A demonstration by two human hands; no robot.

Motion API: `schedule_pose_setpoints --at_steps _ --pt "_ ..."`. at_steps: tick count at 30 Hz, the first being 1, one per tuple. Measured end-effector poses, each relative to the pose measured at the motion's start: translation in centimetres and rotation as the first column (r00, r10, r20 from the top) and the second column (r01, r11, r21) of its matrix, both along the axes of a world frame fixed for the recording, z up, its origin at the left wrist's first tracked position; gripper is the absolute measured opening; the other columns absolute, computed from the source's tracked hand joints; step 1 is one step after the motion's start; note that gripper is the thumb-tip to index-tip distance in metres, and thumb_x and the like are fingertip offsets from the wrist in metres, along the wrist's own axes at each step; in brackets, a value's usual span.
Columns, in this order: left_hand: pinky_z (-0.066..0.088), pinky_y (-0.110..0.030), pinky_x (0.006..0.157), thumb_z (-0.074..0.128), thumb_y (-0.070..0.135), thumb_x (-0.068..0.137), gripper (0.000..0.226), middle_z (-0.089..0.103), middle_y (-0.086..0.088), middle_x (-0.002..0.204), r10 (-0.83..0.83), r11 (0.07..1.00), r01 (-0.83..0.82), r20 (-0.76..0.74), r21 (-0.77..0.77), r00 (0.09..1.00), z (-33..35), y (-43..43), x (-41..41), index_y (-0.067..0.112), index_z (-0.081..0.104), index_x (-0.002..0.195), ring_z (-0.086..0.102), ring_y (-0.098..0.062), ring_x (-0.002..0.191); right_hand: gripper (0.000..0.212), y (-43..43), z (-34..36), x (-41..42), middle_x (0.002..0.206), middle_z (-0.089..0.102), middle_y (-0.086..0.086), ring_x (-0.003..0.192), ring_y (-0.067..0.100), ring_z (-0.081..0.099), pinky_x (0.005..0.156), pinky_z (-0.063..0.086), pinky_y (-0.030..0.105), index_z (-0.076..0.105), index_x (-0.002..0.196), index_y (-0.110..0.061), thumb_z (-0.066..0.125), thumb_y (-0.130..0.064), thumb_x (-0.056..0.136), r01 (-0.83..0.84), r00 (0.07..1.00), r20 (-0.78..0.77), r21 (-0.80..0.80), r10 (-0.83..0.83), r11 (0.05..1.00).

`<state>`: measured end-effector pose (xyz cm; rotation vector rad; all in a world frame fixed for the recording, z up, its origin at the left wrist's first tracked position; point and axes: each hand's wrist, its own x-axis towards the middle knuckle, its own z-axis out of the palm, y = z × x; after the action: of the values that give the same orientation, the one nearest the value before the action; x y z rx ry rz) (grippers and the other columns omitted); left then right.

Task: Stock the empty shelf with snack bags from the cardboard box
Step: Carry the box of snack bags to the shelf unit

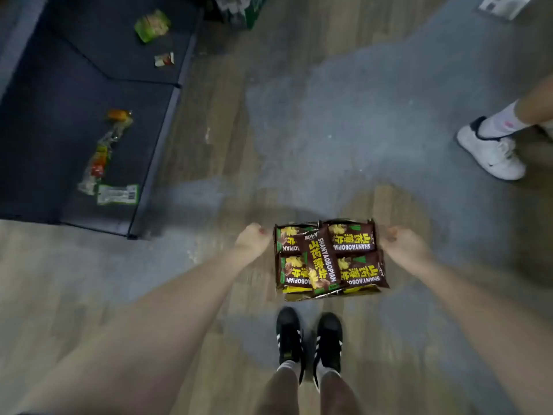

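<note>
Box of snack bags gripped at both sides, dark shelf far left.

Far left: dark shelf (74,121), mostly bare apart from a few stray wrappers (101,163), near corner edge jutting toward the walkway. Centre: left hand (253,242) closed on left wall of cardboard box (329,295), apparently clear of the floor; brown Shanyaobopian snack bags (324,259) piled to the brim, top bag lying loose and diagonal. Right hand (402,244) closed on right wall. Risk: tilting likely to shed the top bag; thin side grip liable to slip. Open floor between box and shelf; bystander's white shoe (490,151) far right, well apart.
</note>
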<state>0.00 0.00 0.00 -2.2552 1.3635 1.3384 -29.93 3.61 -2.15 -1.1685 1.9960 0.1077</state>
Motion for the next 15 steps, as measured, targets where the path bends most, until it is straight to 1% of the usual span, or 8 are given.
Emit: schedule_pose_setpoints --at_steps 3,5,6,7,9,11,13,15 --pt "0.037 -0.027 0.069 0.043 0.024 0.096 0.027 0.062 -0.02 0.097 0.01 1.0 -0.009 -0.044 0.013 0.999 -3.6 -0.3 -0.2 0.002 0.058 0.089 0.061 -0.034 0.094 0.033 0.1 -3.2 -0.5 0.114 0.066 0.02 0.106 0.034 0.062 0.077 0.044 0.034 0.061 0.116 -0.002 0.053 -0.027 0.096 0.027 0.999 -0.038 0.025 -0.026 0.999" --pt "0.035 -0.026 0.061 0.044 0.02 0.095 0.027 0.056 -0.014 0.085 0.014 0.999 -0.012 -0.043 0.046 0.999 -5.9 -0.3 -0.3 0.007 0.052 0.072 0.058 -0.028 0.078 0.03 0.4 -5.3 -0.8 0.112 0.066 0.022 0.099 0.034 0.062 0.073 0.041 0.032 0.061 0.112 -0.002 0.052 -0.025 0.095 0.029 0.998 -0.06 0.068 -0.025 0.997" --pt "0.036 -0.027 0.057 0.044 0.019 0.095 0.028 0.055 -0.013 0.084 0.017 0.999 -0.014 -0.045 0.051 0.999 -6.9 -0.2 -0.4 0.009 0.05 0.069 0.056 -0.025 0.075 0.029 0.5 -6.3 -0.9 0.109 0.066 0.023 0.095 0.033 0.061 0.071 0.04 0.032 0.062 0.109 0.0 0.052 -0.023 0.095 0.031 0.997 -0.071 0.081 -0.025 0.996" --pt "0.039 -0.027 0.059 0.045 0.019 0.095 0.026 0.056 -0.014 0.086 0.025 0.998 -0.022 -0.054 0.054 0.998 -8.0 -0.2 -0.4 0.008 0.052 0.073 0.058 -0.026 0.078 0.028 0.6 -7.3 -1.1 0.108 0.066 0.025 0.094 0.034 0.061 0.07 0.04 0.032 0.062 0.107 0.001 0.053 -0.022 0.094 0.029 0.996 -0.085 0.09 -0.022 0.995" --pt "0.047 -0.033 0.074 0.047 0.019 0.095 0.022 0.063 -0.02 0.098 0.037 0.997 -0.034 -0.054 0.068 0.998 -9.8 -0.2 -0.5 0.002 0.06 0.092 0.062 -0.032 0.096 0.026 0.9 -9.0 -1.5 0.109 0.065 0.027 0.1 0.038 0.062 0.071 0.04 0.033 0.062 0.104 0.005 0.053 -0.017 0.093 0.031 0.993 -0.12 0.103 -0.019 0.994" --pt "0.049 -0.039 0.087 0.048 0.018 0.095 0.027 0.064 -0.021 0.11 0.061 0.993 -0.055 -0.064 0.101 0.996 -11.6 0.1 -0.8 -0.003 0.061 0.105 0.062 -0.034 0.104 0.024 1.1 -10.4 -1.7 0.111 0.064 0.029 0.104 0.04 0.061 0.075 0.042 0.035 0.06 0.104 0.007 0.053 -0.012 0.092 0.03 0.989 -0.151 0.121 -0.012 0.992" --pt "0.049 -0.038 0.09 0.047 0.016 0.096 0.027 0.064 -0.018 0.113 0.067 0.988 -0.055 -0.077 0.145 0.995 -12.9 0.6 -1.2 0.0 0.061 0.111 0.062 -0.031 0.105 0.023 1.4 -11.6 -1.9 0.11 0.064 0.03 0.104 0.04 0.061 0.076 0.043 0.035 0.061 0.104 0.008 0.053 -0.009 0.092 0.035 0.988 -0.151 0.168 -0.009 0.985" --pt "0.051 -0.035 0.085 0.044 0.016 0.096 0.026 0.065 -0.014 0.113 0.07 0.983 -0.054 -0.083 0.175 0.994 -14.1 1.1 -1.4 0.004 0.06 0.113 0.062 -0.028 0.103 0.021 1.7 -12.9 -2.1 0.101 0.065 0.027 0.096 0.037 0.062 0.07 0.04 0.03 0.063 0.102 0.008 0.053 -0.007 0.092 0.019 0.993 -0.119 0.214 0.007 0.977"
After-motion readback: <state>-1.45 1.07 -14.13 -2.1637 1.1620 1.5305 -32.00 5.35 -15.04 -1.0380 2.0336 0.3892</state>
